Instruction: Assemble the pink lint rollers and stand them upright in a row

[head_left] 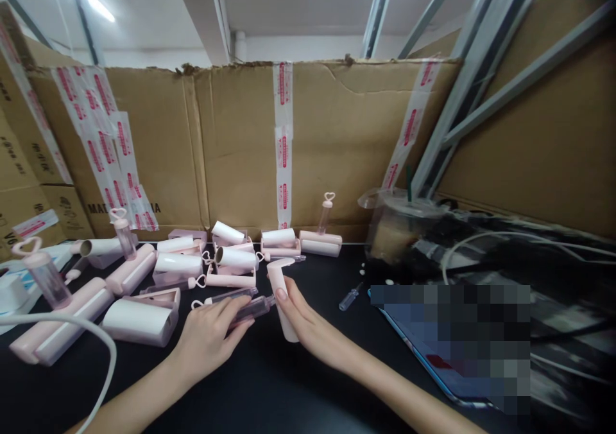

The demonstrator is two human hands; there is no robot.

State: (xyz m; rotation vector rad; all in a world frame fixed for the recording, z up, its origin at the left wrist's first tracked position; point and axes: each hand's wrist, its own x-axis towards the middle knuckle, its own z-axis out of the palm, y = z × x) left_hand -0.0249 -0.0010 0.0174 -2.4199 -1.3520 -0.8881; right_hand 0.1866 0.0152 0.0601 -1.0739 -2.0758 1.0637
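Observation:
My left hand (214, 331) is closed around a clear, pinkish tube (254, 308), whose narrow end points right. Just past it, another clear tube with a heart-shaped loop lies partly hidden behind the fingers. My right hand (301, 318) grips an upright, pale pink case (285, 302) with a flap-like top bent to the right. The tube's tip comes close to the case; whether they touch, I cannot tell. Left of and beyond my hands lie several pink-and-white cases (139, 321), some with heart-topped tubes (47, 277) standing on them.
A small clear-handled screwdriver (350, 297) lies right of my hands, beside a phone (418, 341). A lidded drink cup (397, 222) and tangled cables (486, 235) stand behind it. A white cable (108, 357) loops at left. Cardboard (240, 145) walls the back.

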